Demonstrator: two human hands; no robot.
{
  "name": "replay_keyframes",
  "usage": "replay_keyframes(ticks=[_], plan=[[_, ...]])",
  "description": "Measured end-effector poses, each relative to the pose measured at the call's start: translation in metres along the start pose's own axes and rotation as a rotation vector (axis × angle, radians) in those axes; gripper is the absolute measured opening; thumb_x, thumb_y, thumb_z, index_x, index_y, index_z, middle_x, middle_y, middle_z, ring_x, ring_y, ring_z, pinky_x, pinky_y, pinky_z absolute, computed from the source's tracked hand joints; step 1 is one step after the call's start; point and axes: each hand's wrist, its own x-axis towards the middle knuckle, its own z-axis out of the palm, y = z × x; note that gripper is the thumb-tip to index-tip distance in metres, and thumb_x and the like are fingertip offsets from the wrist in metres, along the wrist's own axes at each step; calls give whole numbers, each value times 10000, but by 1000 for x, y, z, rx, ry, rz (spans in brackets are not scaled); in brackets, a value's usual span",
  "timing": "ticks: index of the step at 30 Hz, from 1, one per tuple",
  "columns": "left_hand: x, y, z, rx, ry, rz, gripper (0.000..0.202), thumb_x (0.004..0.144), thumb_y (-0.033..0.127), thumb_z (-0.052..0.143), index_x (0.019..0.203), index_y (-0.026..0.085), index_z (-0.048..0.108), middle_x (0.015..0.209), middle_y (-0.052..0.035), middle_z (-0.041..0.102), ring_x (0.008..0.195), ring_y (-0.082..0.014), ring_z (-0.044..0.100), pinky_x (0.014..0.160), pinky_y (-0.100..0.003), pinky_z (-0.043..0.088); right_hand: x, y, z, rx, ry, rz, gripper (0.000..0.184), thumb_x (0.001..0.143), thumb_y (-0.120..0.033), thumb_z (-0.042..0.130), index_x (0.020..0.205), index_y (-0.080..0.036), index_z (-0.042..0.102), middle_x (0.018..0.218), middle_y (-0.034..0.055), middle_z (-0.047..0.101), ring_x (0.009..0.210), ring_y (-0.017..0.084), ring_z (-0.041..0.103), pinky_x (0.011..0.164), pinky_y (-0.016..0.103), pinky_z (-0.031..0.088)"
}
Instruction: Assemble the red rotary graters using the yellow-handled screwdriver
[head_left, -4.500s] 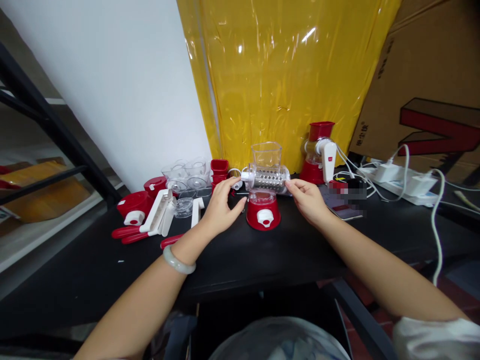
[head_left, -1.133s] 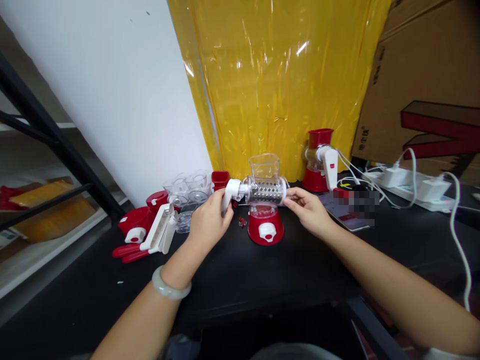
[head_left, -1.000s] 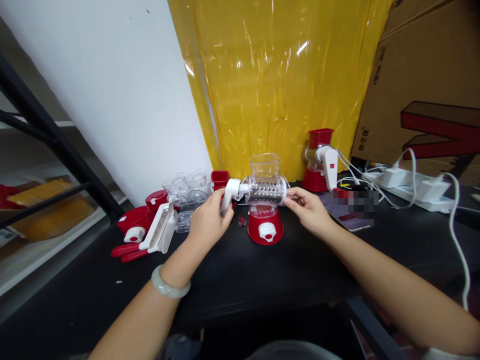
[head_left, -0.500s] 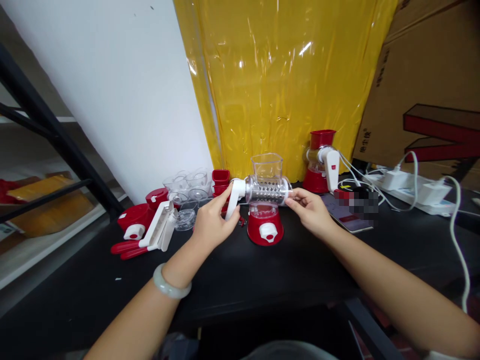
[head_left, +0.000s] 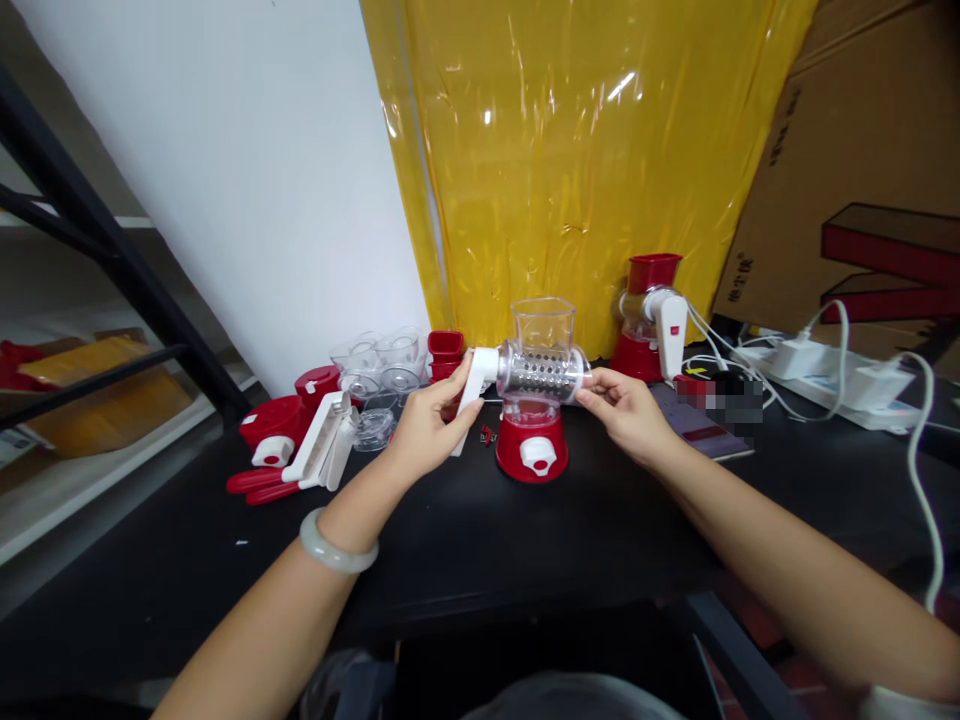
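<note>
A rotary grater with a red base stands upright on the black table, under a clear hopper. Inside its clear housing lies a perforated metal drum. My left hand is closed around the white crank handle on the grater's left side. At the drum's right end, my right hand pinches the white rim between thumb and fingers. A white knob sits on the front of the base.
Red bases, white crank handles with red grips, clear housings and red hoppers crowd the left. Another grater stands back right. Beside it are a dark notebook and a power strip with white cables.
The view has shifted slightly. The crank handle hangs a little lower beside my left hand, with its lower end now showing. Both hands keep their hold on the grater.
</note>
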Motion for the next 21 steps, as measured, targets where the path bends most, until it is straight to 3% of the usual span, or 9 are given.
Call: replay_keyframes(ticks=[5, 10, 17, 21], plan=[[-1, 5, -1, 129, 8, 19, 637, 888, 261, 580, 1496, 178, 410, 1420, -134, 570, 1210, -260, 619, 981, -374, 530, 1, -4, 0, -3, -22, -8, 284, 740, -468, 742, 767, -202, 647, 748, 29, 680, 715, 166, 632, 695, 308, 513], [1, 0, -5, 107, -44, 13, 659, 886, 271, 582, 1508, 182, 383, 1278, -125, 676, 1014, -228, 692, 906, -387, 563, 3, -5, 1, -16, -43, -8, 284, 741, -471, 734, 775, -205, 640, 757, 27, 670, 722, 170, 627, 706, 323, 519], [1, -8, 0, 0, -47, -1, 653, 899, 309, 582, 1504, 163, 385, 1246, -120, 688, 881, -181, 695, 861, -392, 577, 5, -1, 2, 13, -42, 7, 268, 725, -445, 748, 780, -200, 655, 767, 26, 683, 735, 166, 642, 732, 328, 532], [2, -7, -1, 2, -43, -6, 645, 896, 308, 598, 1492, 158, 407, 1293, -126, 663, 991, -198, 684, 944, -408, 544, 6, -1, 1, 34, -36, 31, 284, 701, -459, 767, 788, -206, 671, 768, 30, 707, 731, 175, 660, 731, 340, 545]])
